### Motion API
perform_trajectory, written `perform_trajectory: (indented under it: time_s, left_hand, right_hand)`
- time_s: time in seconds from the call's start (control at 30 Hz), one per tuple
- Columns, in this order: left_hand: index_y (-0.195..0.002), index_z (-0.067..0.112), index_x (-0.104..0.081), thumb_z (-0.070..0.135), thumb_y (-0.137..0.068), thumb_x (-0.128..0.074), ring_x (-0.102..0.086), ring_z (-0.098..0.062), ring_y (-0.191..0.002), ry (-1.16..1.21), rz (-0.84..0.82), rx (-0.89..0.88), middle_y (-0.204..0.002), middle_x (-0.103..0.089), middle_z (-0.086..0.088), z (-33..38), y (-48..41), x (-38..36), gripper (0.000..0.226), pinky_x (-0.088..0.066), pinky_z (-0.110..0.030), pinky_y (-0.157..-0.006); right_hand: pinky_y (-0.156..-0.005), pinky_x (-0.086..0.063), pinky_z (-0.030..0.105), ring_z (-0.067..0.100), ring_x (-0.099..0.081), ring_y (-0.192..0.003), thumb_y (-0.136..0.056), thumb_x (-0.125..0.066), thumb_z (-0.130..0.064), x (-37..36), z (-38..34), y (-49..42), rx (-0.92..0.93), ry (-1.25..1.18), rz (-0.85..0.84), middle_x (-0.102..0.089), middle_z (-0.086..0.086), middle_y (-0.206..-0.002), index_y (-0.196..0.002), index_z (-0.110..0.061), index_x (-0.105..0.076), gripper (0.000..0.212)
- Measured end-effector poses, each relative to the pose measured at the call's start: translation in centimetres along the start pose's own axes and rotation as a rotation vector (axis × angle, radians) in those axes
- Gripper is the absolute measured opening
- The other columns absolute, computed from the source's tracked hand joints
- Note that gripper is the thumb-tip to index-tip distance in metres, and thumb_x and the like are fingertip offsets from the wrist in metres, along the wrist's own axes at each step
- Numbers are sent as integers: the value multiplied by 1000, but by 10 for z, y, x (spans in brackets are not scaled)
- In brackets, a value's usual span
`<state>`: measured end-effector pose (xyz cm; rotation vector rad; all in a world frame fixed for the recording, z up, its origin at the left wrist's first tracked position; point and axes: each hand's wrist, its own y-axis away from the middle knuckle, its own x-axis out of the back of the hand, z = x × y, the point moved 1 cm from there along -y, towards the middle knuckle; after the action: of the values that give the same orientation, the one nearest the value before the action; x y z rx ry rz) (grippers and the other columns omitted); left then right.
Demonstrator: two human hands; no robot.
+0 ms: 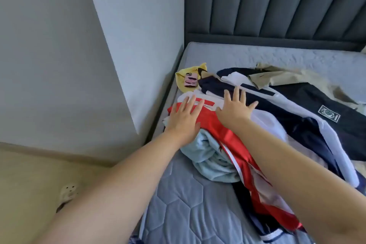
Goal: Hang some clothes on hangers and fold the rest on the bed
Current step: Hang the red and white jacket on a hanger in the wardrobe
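Red garment (212, 127) beneath both hands (184, 120) (235, 110)

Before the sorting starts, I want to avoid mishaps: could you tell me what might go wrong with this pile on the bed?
1. The phone lies on the yellow cloth at the edge of the mattress; tugging nearby garments could slide it off.
2. The red garment lies over the light blue garment, so lifting one may drag the other along.

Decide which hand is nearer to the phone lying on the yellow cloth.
Left. The left hand lies flat on the red garment, just short of the phone; the right hand rests farther to its right.
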<state>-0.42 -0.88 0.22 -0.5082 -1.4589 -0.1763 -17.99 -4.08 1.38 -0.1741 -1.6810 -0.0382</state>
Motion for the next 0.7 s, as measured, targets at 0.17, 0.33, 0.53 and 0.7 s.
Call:
perform_trajectory:
  time_s: [0.17, 0.33, 0.53, 0.7]
  left_hand:
    - [-153, 27, 1, 38, -99, -34, -1, -25, -147, 218, -306, 92, -161, 3, -2, 24, -4, -61, 65, -11, -51, -116]
    - [-148, 21, -28, 35, -97, -44, -21, -23, -143, 466, -334, 167, -154, -27, -3, 18, 4, -96, 55, -24, -45, -113]
    - [-124, 12, -55, 8, -88, -53, -53, -18, -116, 915, -180, 359, -124, -57, -3, 6, 1, -77, 37, -39, -23, -94]
    - [-97, 23, -76, 23, -95, -48, -69, -8, -79, 1874, 43, 752, -92, -74, 0, -10, 9, -25, 28, -53, -18, -60]
  right_hand:
    - [-109, -16, 63, 31, -12, -145, -96, -34, -51, -67, 42, 9, -116, -32, -295, -14, 10, -158, -151, -26, -11, 64]
    - [-107, -28, 51, 33, -44, -124, -94, -48, -35, -81, 38, 15, -111, -159, -27, -54, 11, -131, -112, -15, -58, 28]
    - [-62, -37, 31, 24, -46, -60, -95, -54, -20, -48, 3, 26, -217, -795, 22, -47, 2, -56, -62, -7, -50, 36]
    - [-50, -26, 24, 13, -29, -55, -98, -47, -16, 16, -71, 35, -61, -1032, 89, -33, 2, -56, -60, -12, -35, 40]
